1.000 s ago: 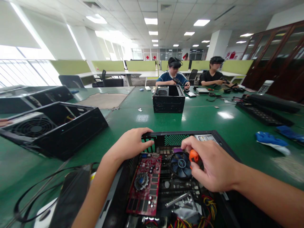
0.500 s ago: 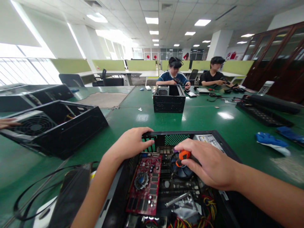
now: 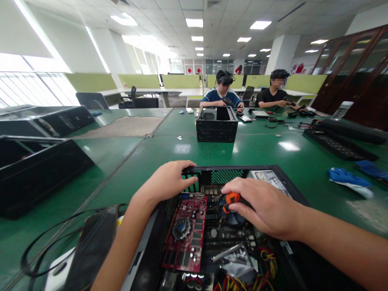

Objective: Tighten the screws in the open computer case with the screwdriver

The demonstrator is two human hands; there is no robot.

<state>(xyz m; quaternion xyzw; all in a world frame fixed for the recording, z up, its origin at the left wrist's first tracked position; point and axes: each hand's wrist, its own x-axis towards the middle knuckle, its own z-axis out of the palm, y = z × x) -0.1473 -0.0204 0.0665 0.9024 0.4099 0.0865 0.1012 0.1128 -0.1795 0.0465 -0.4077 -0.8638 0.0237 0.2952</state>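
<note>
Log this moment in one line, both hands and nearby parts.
Left hand: on far edge of computer case | Right hand: gripping orange-and-black tool over CPU fan | Nearby: red graphics card

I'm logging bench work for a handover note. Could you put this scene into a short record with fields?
Left hand: the left hand is on the far rim of the open computer case
Right hand: the right hand holds an orange-and-black tool over the cooling fan; tip not visible
Inside case: red circuit board left of the fan; red and yellow wires nearer the camera
Table: green table, with another case ahead and a blue-and-white glove to the right
Co-workers: two people across the table
</note>
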